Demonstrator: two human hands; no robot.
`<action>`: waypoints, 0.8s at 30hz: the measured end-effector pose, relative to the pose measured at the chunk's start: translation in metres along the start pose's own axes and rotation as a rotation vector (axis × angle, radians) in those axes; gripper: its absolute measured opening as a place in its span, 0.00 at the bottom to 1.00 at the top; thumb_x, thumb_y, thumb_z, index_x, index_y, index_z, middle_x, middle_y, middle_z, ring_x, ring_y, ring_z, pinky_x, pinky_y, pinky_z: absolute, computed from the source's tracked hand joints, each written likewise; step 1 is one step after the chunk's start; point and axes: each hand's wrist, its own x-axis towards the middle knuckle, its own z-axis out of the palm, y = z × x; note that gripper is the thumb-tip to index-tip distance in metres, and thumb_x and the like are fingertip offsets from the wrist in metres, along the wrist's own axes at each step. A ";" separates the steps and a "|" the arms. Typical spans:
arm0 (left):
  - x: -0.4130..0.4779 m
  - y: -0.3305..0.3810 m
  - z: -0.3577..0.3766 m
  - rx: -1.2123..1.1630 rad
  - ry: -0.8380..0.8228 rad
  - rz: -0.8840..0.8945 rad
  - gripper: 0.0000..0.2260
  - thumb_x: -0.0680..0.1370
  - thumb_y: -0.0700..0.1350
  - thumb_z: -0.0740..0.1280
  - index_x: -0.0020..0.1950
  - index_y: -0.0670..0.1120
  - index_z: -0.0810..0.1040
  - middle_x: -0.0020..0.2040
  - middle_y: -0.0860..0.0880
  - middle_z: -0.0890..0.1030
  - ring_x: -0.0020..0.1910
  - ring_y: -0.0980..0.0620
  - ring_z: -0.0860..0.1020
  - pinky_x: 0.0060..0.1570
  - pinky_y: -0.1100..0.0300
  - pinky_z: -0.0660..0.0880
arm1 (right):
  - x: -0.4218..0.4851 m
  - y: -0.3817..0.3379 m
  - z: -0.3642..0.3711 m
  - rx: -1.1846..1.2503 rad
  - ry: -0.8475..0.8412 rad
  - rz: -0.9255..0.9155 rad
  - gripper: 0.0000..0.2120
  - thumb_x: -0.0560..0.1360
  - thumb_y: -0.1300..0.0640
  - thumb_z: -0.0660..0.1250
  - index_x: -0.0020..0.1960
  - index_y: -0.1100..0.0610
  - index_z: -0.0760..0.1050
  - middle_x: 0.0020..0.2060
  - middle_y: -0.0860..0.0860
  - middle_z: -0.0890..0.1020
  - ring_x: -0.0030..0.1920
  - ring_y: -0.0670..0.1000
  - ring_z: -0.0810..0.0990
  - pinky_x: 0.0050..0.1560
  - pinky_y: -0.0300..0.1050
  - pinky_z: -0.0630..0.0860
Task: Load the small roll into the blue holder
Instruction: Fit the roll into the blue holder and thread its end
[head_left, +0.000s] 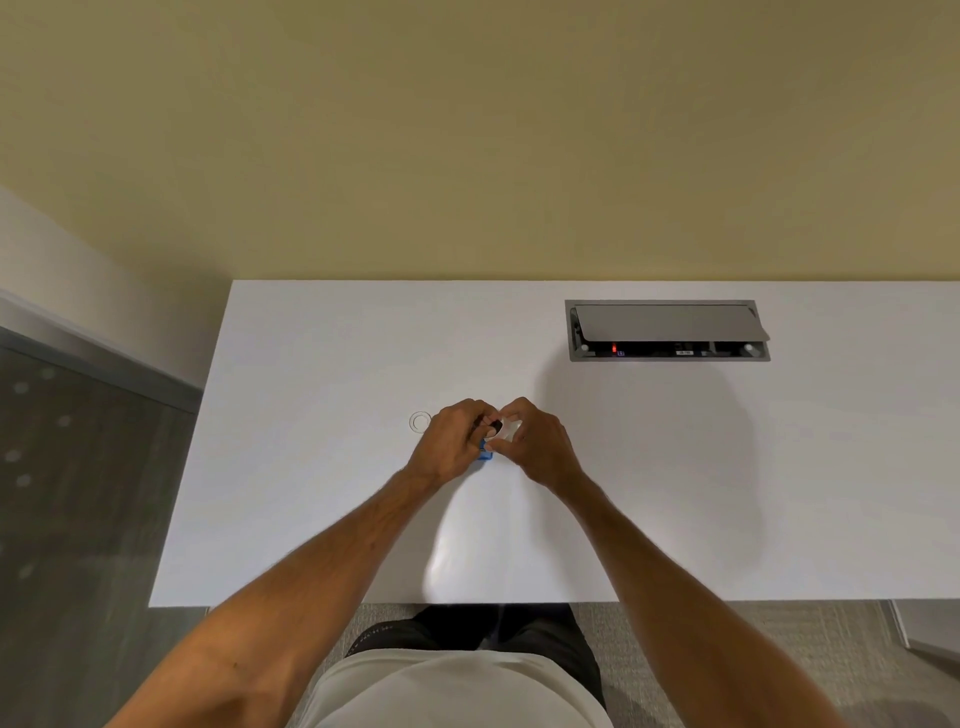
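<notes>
My left hand (451, 441) and right hand (535, 441) meet over the middle of the white counter (322, 519), knuckles nearly touching. My left fingers are clenched around the blue holder (485, 453), of which only a small blue corner peeks out below them. My right fingers pinch the small roll (506, 430), a pale, clear piece pressed against the holder's dark part; whether it is seated I cannot tell. A thin clear ring (420, 421) lies flat on the counter just beside my left hand, at nine o'clock from it. Open counter runs wide at three o'clock and toward six o'clock, down to the near edge above my lap. At one o'clock, well apart, a grey cable hatch (667, 330) sits sunk in the counter with its lid tilted up. The counter's left edge drops to dark floor (78, 493); a yellowish wall (467, 130) rises behind the far edge.
</notes>
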 end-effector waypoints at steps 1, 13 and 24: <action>0.000 0.000 0.000 0.003 -0.007 -0.004 0.15 0.83 0.48 0.64 0.63 0.43 0.83 0.58 0.44 0.86 0.56 0.44 0.84 0.59 0.48 0.81 | 0.000 0.000 0.000 -0.006 -0.006 -0.010 0.23 0.73 0.49 0.77 0.63 0.57 0.76 0.55 0.53 0.85 0.51 0.55 0.84 0.53 0.46 0.81; 0.004 -0.007 0.014 -0.233 0.155 -0.121 0.06 0.84 0.39 0.65 0.58 0.42 0.80 0.53 0.46 0.86 0.54 0.46 0.84 0.60 0.48 0.82 | 0.014 -0.005 -0.003 0.060 -0.022 -0.116 0.18 0.75 0.56 0.76 0.61 0.62 0.76 0.53 0.57 0.84 0.51 0.58 0.84 0.53 0.44 0.79; 0.004 -0.026 0.010 -0.325 0.209 -0.204 0.09 0.86 0.40 0.63 0.60 0.43 0.82 0.54 0.47 0.87 0.53 0.46 0.85 0.61 0.49 0.83 | 0.022 -0.012 0.006 -0.034 -0.080 -0.111 0.19 0.76 0.53 0.75 0.63 0.57 0.74 0.55 0.54 0.83 0.51 0.56 0.84 0.56 0.49 0.82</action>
